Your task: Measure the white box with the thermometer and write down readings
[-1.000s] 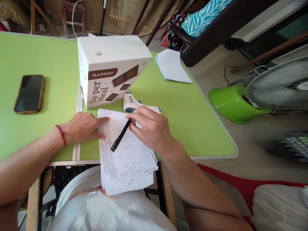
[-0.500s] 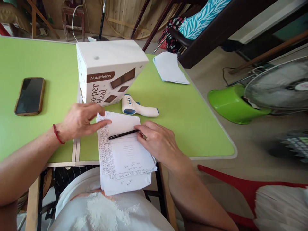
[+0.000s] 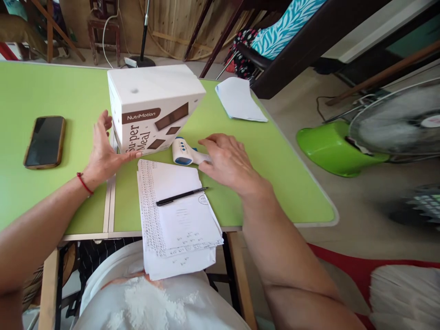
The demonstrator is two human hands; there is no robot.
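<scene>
My left hand (image 3: 106, 149) is spread at the near left corner of a white NutriMotion box (image 3: 154, 85), thumb along its lower front edge; whether it touches the box I cannot tell. My right hand (image 3: 228, 160) hovers with parted fingers over the handle of a white and blue infrared thermometer (image 3: 183, 150), partly hiding it. Contact there is unclear. Below the box lies a stack of handwritten papers (image 3: 182, 229), hanging past the table's near edge. A black pen (image 3: 180, 196) rests across the top sheet, free of both hands.
On the green table (image 3: 288, 192) a phone (image 3: 44, 142) lies at the left. Folded white papers (image 3: 240, 98) lie near the far right edge. A green-based fan (image 3: 338, 149) stands on the floor to the right, above a red chair (image 3: 347, 270).
My right hand has let go of the pen and moved up to the thermometer's handle. From above the papers, my left hand has moved left to the box's corner and opened wider.
</scene>
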